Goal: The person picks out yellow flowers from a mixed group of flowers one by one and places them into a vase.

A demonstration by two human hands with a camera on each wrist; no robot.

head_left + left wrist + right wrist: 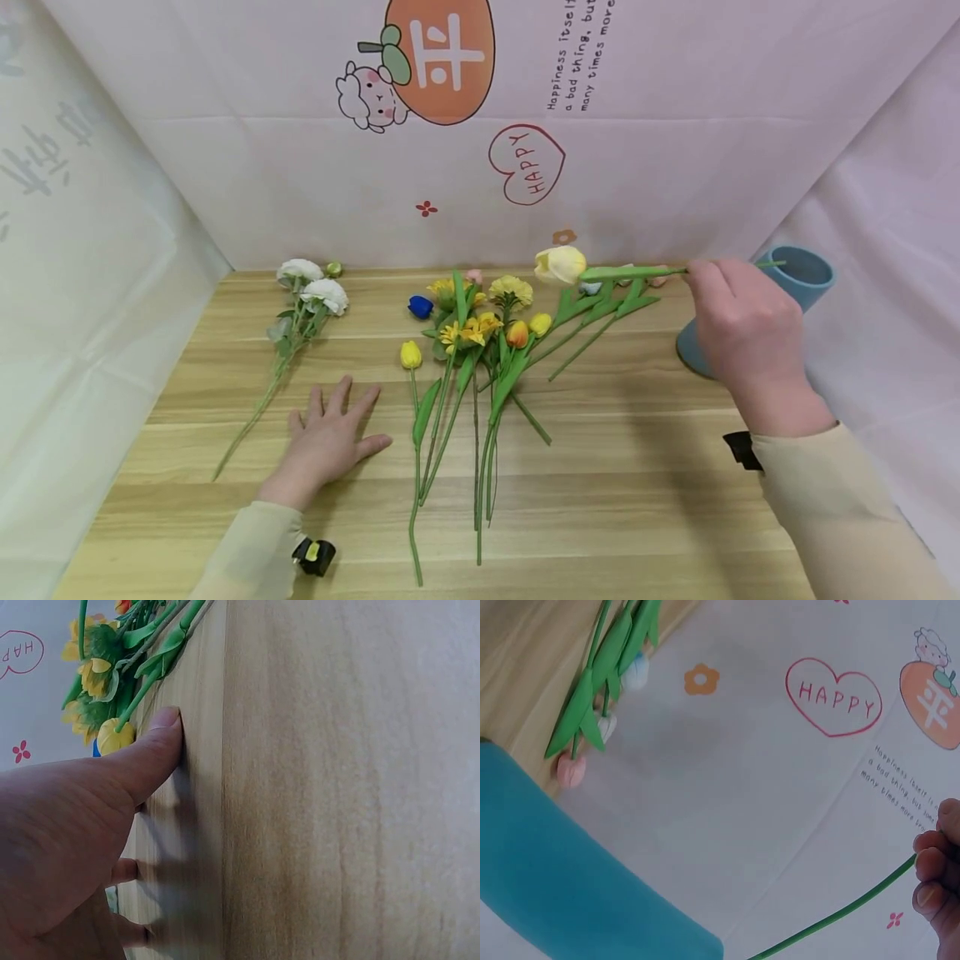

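Backdrop: a white printed cloth (247,167) hangs at the far side, bearing an orange fruit motif, a sheep and a red heart that reads HAPPY.
Table: wood-grained top (600,508), running from the cloth to the near edge of the view.
Right hand (750,329): raised at the far right, fingers curled in a pinch round the stem of a pale yellow tulip.
Pale yellow tulip (633,272): held roughly level, blossom to the left, bare stem end to the right; in the head view that end overlaps the mouth of the vase, though its height over it I cannot tell.
Blue vase (810,289): at the far right, partly hidden by the right hand.
Left hand (326,442): resting on the table at the near left, fingers spread wide, grasping nothing.
White flowers (325,296): lying left of the left hand, blossoms to the far side.
Middle flowers: a yellow tulip (411,355), a blue tulip (421,307), an orange tulip (517,334) and yellow blossoms (512,290), stems mostly pointing near.
Pale tulips: a pink one (571,771), a white one (606,727) and a light blue one (635,671) lie left of the vase, by the cloth.
Sleeves: beige on both arms.
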